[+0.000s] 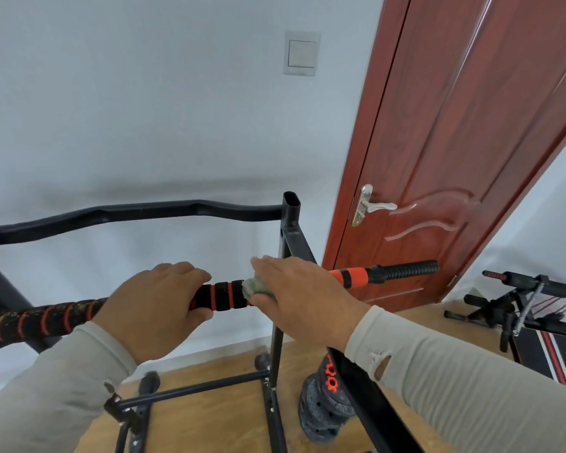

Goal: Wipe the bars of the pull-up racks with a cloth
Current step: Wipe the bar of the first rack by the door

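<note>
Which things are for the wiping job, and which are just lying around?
For the job: cloth, padded bar, black top bar, left hand gripping the padded bar, right hand holding the cloth on it.

Just lying about: weight plates, sit-up bench, door, wall switch.

Left hand and right hand curl knuckles-up, side by side, forearms reaching forward.

Long beige sleeves, small torn hole near right cuff
</note>
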